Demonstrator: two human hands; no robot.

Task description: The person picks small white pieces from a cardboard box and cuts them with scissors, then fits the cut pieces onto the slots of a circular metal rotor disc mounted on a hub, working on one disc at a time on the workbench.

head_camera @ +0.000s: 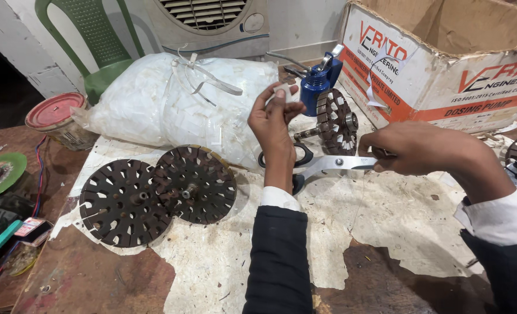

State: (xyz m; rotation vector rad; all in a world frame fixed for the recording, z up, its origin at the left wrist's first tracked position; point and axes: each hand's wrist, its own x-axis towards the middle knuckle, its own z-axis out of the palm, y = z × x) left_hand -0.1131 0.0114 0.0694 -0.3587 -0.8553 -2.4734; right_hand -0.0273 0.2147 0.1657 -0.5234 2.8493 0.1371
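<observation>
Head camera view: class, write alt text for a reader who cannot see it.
A person's left hand pinches a small white paper piece above a worn workbench, while the right hand rests on the blades of scissors. Slotted dark metal discs, a white plastic bag and a cardboard box surround them.

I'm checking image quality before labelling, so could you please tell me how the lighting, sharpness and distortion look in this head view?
Head view: even, soft light with faint shadows; a bright sheen on the scissors blades; the left hand and right hand are sharp; wide-lens bending shows at the edges, on the cardboard box and green chair.
</observation>
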